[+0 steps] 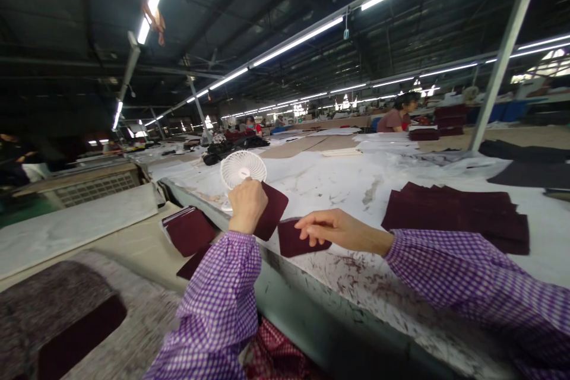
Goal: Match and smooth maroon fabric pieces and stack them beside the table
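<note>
My left hand [247, 205] is closed on a dark maroon fabric piece [271, 212] with rounded corners, raised above the table edge. My right hand [332, 230] reaches in from the right with its fingers loosely stretched. Below those fingers lies another maroon fabric piece [291, 240] on the white-covered table [338, 184]; whether the fingertips touch it I cannot tell. Left of my left sleeve, a small stack of maroon pieces [189, 230] with pale layers rests on a lower beige surface. One more maroon piece [193, 262] lies partly hidden behind the sleeve.
A white fan [243, 170] stands just behind my left hand. Overlapping maroon panels [454, 214] lie to the right, dark grey sheets [529, 163] beyond them. At lower left, a fuzzy grey surface [146, 291] carries a dark piece [82, 338]. A co-worker [394, 117] is farther back.
</note>
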A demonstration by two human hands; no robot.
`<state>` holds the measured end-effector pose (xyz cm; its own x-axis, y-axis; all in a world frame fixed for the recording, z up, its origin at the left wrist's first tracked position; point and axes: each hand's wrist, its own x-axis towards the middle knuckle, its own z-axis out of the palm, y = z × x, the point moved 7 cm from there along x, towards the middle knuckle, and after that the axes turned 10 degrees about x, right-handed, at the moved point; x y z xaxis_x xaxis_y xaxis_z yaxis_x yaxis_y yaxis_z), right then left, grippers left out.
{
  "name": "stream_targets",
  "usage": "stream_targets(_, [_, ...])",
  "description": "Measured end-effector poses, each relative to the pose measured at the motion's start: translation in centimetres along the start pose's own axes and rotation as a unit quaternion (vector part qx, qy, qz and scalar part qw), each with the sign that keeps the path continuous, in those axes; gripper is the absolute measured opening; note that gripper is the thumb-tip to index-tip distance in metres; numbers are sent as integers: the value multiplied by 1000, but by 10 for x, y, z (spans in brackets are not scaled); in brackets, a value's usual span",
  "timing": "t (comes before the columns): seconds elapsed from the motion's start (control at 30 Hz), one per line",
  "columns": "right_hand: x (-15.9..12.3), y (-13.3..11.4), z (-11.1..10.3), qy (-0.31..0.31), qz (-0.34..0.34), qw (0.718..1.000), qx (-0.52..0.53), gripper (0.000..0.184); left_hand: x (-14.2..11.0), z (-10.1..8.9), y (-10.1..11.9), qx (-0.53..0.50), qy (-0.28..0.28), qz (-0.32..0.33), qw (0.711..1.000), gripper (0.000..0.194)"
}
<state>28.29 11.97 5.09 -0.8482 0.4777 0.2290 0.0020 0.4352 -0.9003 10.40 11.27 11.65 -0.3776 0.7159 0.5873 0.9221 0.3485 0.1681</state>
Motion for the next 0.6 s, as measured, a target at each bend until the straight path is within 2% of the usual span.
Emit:
stream_targets(0.1, [0,-9,13,-16,32,994,103,43,-19,-6,21,77,19,39,996,27])
stream_targets(0.2, [1,5,14,-11,124,965,233,58,-59,-13,42,81,54,111,989,29])
stream_targets(0.27, [1,15,9,-6,149,951,270,58,-90,-6,56,58,28,193,979,27])
stream_targets(0.37, [0,27,-5,26,111,970,213,41,-123,9,65,-26,-35,295,954,24])
stream_targets(0.43, [-2,37,-11,36,98,980,168,38,-121,17,58,-108,-61,279,952,26])
stream_targets(0.53, [-5,51,-13,33,99,982,155,34,-94,32,37,-191,-59,165,966,26])
stream_targets(0.6, [-6,55,-14,33,93,984,147,34,-77,50,32,-227,-92,116,962,26])
